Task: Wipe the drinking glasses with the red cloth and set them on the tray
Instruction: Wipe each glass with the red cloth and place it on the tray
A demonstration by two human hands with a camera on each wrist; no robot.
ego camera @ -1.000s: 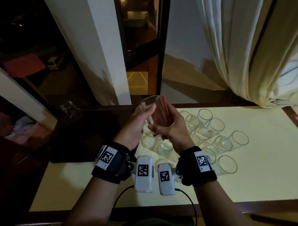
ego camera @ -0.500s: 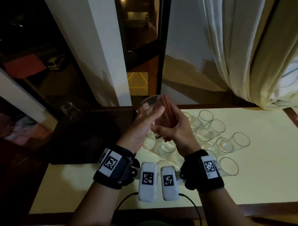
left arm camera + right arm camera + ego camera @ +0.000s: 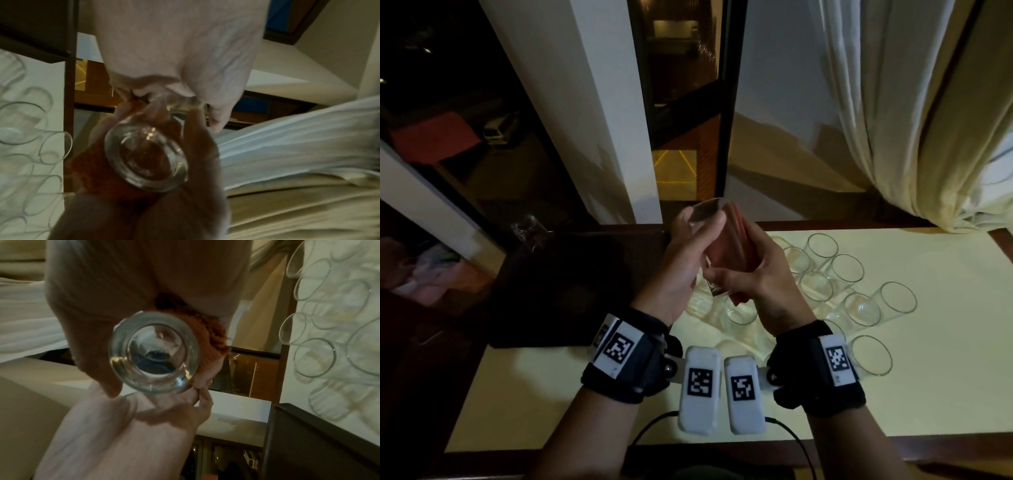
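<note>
A clear drinking glass (image 3: pixel 705 214) is held tilted above the table's back edge, its thick base (image 3: pixel 154 352) facing both wrist cameras. My left hand (image 3: pixel 698 236) grips it near the rim. My right hand (image 3: pixel 743 263) wraps the red cloth (image 3: pixel 726 250) round the glass's side and base end. The cloth (image 3: pixel 213 334) bunches between the right palm and the glass. The dark tray (image 3: pixel 571 291) lies to the left, with one upright glass (image 3: pixel 529 228) at its far left corner.
Several more glasses (image 3: pixel 897 298) lie on their sides on the pale table (image 3: pixel 945 359), right of and below my hands. A cream curtain (image 3: pixel 911 120) hangs at the back right. A dark window is behind the tray.
Both hands stay on the raised glass. The right hand with the cloth has shifted slightly round it. The glasses on the table have not moved.
</note>
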